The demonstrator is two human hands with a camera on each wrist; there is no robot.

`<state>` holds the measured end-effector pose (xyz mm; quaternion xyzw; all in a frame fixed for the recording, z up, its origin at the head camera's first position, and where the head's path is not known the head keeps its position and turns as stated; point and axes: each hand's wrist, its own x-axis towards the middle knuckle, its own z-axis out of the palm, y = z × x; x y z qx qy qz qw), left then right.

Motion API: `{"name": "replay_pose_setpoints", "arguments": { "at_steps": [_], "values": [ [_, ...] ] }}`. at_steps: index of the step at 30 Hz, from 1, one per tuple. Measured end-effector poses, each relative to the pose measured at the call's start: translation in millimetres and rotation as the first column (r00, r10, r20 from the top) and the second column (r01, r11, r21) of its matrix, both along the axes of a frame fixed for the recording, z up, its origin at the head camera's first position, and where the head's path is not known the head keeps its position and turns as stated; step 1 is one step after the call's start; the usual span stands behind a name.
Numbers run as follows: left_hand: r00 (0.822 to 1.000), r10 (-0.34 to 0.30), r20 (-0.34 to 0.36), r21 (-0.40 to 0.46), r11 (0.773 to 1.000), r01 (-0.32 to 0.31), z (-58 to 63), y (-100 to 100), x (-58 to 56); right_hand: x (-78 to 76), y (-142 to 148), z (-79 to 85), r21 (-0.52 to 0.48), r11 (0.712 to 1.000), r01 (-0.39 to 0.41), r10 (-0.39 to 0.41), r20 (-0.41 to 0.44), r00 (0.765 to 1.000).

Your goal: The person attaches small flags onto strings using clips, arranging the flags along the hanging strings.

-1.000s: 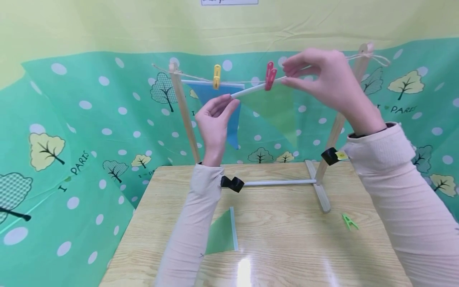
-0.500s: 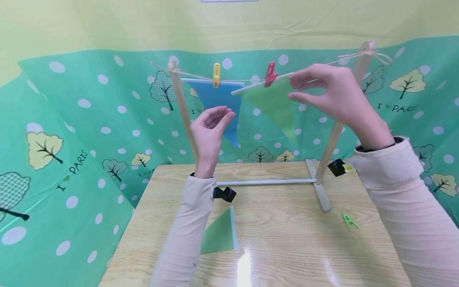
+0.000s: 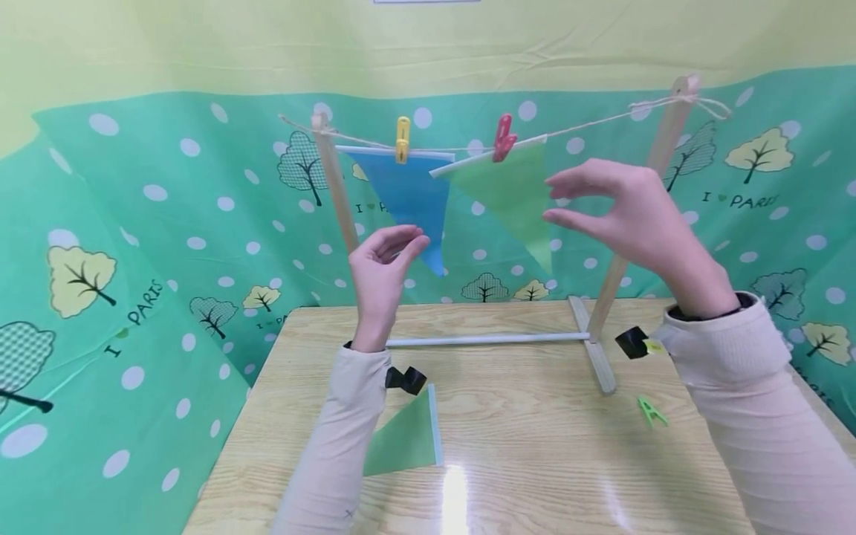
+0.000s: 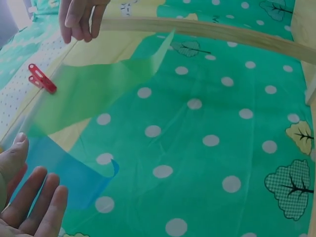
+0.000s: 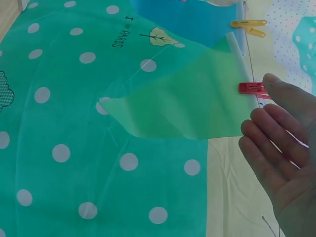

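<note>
on the table, a loose green flag lies at near left, and a green peg at right. above, i see the left hand, its fingers a little bent and holding nothing, near the blue flag. the right hand has thumb and fingers apart, holding nothing, near the hanging green flag. farther, a red peg fixes this flag on the string, tilted, left end lower. a yellow peg holds the blue flag. behind hangs a dotted cloth.
</note>
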<state>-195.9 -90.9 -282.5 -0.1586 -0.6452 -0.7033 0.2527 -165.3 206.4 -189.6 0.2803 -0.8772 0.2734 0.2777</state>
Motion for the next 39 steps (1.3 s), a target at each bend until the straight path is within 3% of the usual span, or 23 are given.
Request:
{"name": "replay_pose_setpoints", "arguments": {
  "at_steps": [18,25,29,33,39],
  "values": [
    [0.991,-0.059,0.119,-0.114,0.991,0.073,-34.2,-24.6,7.5,5.1,14.2,-54.6,-0.07,0.997,-0.012,0.021,0.132,0.991],
    [0.984,-0.064,0.166,-0.168,0.981,0.092,-47.2,-31.1,11.3,9.7,21.7,-76.1,-0.045,0.999,0.0,0.005,0.106,0.994],
    [0.97,-0.084,0.226,-0.192,0.973,0.129,-56.5,-36.0,14.5,13.1,25.5,-90.0,-0.015,1.0,0.011,-0.01,0.098,0.995],
    [0.954,-0.103,0.281,-0.221,0.96,0.169,-65.9,-39.7,16.2,17.2,29.2,-101.5,-0.023,0.999,0.03,-0.026,0.146,0.989],
    [0.935,-0.083,0.346,-0.306,0.932,0.196,-75.1,-44.1,22.7,23.7,34.1,-116.3,-0.043,0.999,0.024,-0.015,0.194,0.981]
  ]
}}
